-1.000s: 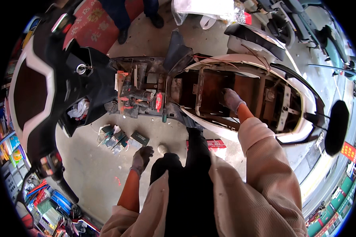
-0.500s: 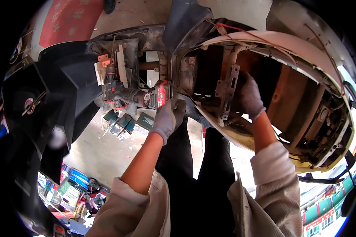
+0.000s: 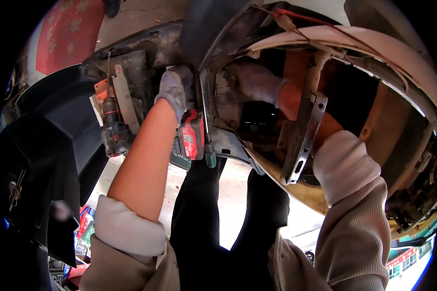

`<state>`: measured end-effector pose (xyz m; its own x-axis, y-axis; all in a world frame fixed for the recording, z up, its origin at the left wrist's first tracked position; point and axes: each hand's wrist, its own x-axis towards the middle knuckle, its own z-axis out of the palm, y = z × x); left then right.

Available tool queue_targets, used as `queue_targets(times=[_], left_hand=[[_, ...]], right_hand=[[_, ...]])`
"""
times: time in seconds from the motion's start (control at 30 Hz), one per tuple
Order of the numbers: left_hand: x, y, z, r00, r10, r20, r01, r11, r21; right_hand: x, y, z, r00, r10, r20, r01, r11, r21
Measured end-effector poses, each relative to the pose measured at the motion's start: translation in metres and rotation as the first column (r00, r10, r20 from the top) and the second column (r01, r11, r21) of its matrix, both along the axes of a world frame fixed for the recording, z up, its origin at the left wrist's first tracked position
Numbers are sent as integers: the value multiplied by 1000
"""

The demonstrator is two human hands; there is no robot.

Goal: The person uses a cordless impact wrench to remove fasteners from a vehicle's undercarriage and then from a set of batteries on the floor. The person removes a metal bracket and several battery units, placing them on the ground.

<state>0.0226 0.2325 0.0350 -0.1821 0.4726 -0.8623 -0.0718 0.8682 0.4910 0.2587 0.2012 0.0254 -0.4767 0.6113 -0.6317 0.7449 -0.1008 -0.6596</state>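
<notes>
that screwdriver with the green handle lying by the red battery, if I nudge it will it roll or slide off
Probably yes. The screwdriver has a thin round shaft and a rounded handle, so it may roll easily. It looks stiff and light. Its handle hangs past the panel edge beside the battery, so a nudge from the left hand could drop it.

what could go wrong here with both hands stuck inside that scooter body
The right hand is deep in the dark cavity beside a hanging metal bracket; its edges could catch the glove or forearm. The left hand presses on the frame just above the red battery pack and a screwdriver that hangs there; a bump might knock them down onto the legs. Loose red wires above could snag.
</notes>
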Motion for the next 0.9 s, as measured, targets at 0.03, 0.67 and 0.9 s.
queue_targets(times=[0.03, 0.67, 0.9], left_hand=[[33, 12, 26, 881, -360, -306, 278, 919, -281], [-5, 1, 12, 946, -231, 229, 313, 835, -452], [-8, -5, 0, 960, -208, 185, 264, 893, -363]], right_hand=[[-2, -20, -8, 997, -75, -1, 73, 974, 216], [25, -113, 0, 914, -382, -136, 404, 886, 227], [9, -95, -2, 874, -428, -231, 469, 866, 174]])
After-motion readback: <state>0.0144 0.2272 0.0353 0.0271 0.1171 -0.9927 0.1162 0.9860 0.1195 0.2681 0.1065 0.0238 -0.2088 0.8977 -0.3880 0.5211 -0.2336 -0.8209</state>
